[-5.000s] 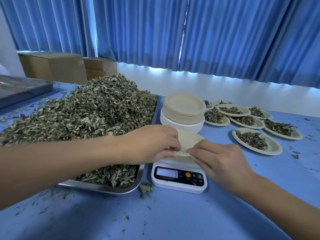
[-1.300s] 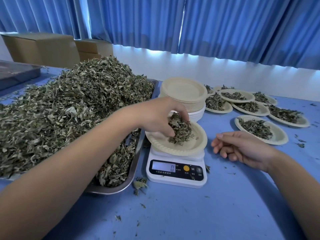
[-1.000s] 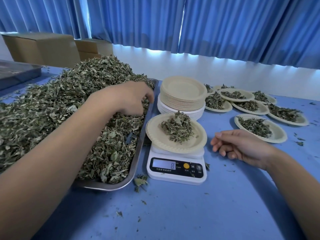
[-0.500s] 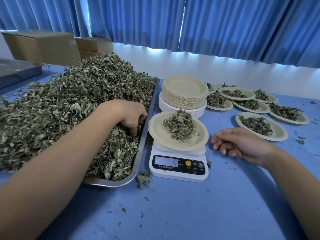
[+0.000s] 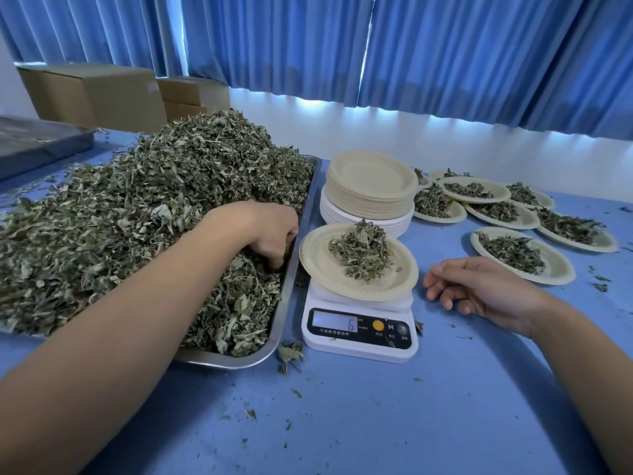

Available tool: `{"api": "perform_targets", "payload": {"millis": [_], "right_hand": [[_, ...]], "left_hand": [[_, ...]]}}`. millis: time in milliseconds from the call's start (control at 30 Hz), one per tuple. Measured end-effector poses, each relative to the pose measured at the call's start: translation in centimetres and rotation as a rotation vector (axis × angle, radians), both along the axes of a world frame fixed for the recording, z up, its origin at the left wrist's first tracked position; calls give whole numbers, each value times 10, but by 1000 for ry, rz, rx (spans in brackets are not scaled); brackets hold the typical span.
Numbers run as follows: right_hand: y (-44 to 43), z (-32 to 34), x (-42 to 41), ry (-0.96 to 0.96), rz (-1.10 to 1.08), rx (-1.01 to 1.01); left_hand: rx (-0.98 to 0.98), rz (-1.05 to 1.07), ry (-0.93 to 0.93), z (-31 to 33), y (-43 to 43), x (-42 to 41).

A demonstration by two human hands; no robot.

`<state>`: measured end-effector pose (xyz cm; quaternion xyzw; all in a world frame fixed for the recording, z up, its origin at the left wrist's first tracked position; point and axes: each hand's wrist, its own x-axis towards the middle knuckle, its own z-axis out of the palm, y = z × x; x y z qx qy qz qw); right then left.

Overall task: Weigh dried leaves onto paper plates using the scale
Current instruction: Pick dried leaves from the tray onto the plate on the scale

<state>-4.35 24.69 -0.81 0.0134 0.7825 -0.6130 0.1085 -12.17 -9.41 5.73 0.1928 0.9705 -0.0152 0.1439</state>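
A white digital scale (image 5: 359,334) stands in the middle of the blue table, its display reading 6. On it rests a beige paper plate (image 5: 318,265) with a small mound of dried leaves (image 5: 361,250). To its left a metal tray (image 5: 291,269) holds a big heap of dried leaves (image 5: 137,207). My left hand (image 5: 270,231) is down in the heap at the tray's right edge, fingers curled into the leaves and partly hidden. My right hand (image 5: 479,289) rests on the table right of the scale, fingers loosely curled, holding nothing.
A stack of unused paper plates (image 5: 370,190) stands behind the scale. Several filled plates (image 5: 520,255) lie at the right back. Cardboard boxes (image 5: 92,94) and another tray (image 5: 41,142) are at the far left. Leaf crumbs dot the table. Blue curtains hang behind.
My left hand dropped a handful of leaves on the plate, went back to the tray and now digs deeper into the heap. The scale reading rose from 0 to 6. My right hand stayed put.
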Motion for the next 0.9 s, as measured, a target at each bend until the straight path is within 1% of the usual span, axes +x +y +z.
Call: {"api": "perform_targets", "payload": {"millis": [167, 333, 533, 700, 767, 833, 867, 900], "right_hand": [[1, 0, -1, -8, -1, -3], [3, -1, -2, -21, 2, -11], [3, -1, -3, -20, -1, -9], [3, -1, -2, -24, -1, -5], [3, 0, -2, -26, -1, -4], [3, 0, -2, -26, -3, -3], [3, 0, -2, -25, -4, -3], [3, 0, -2, -23, -5, -3]], "left_hand": [[80, -3, 29, 0, -2, 0], [140, 41, 129, 11, -6, 0], [311, 172, 262, 24, -11, -3], [450, 175, 329, 33, -8, 0], [510, 144, 369, 33, -4, 1], [612, 87, 366, 32, 2, 5], [678, 58, 331, 31, 6, 7], [748, 27, 255, 31, 9, 11]]}}
